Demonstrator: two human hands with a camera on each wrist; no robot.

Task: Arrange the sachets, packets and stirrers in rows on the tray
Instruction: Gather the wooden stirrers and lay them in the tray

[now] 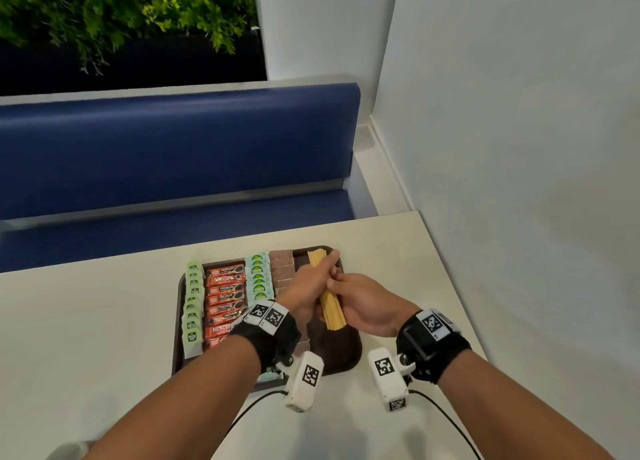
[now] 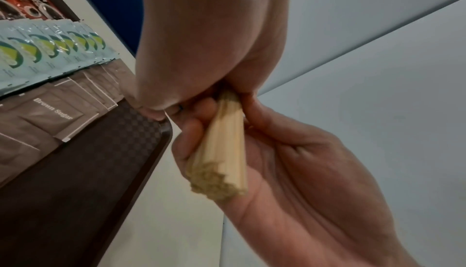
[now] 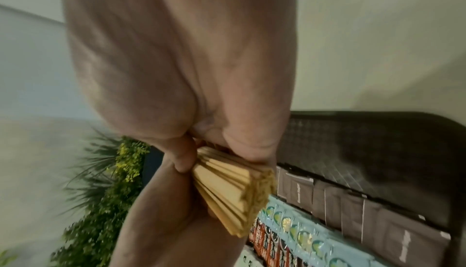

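A bundle of pale wooden stirrers [image 1: 333, 312] is held over the right part of the dark brown tray [image 1: 334, 354]. My left hand [image 1: 322, 272] grips its far half and my right hand [image 1: 337, 286] grips its middle from the right. The left wrist view shows the right hand's fingers [image 2: 191, 131] curled round the stirrers [image 2: 224, 151]. In the right wrist view the stirrers [image 3: 227, 191] fan out slightly. On the tray lie rows of green sachets [image 1: 194, 303], red coffee packets [image 1: 225, 296], light blue sachets [image 1: 258, 274] and brown sugar packets [image 1: 281, 269].
The tray sits on a cream table [image 1: 104, 321] whose right edge meets a white wall [image 1: 519, 147]. A blue bench [image 1: 173, 147] stands behind the table, with plants [image 1: 121, 16] above it. Black cables [image 1: 446, 421] trail over the near tabletop.
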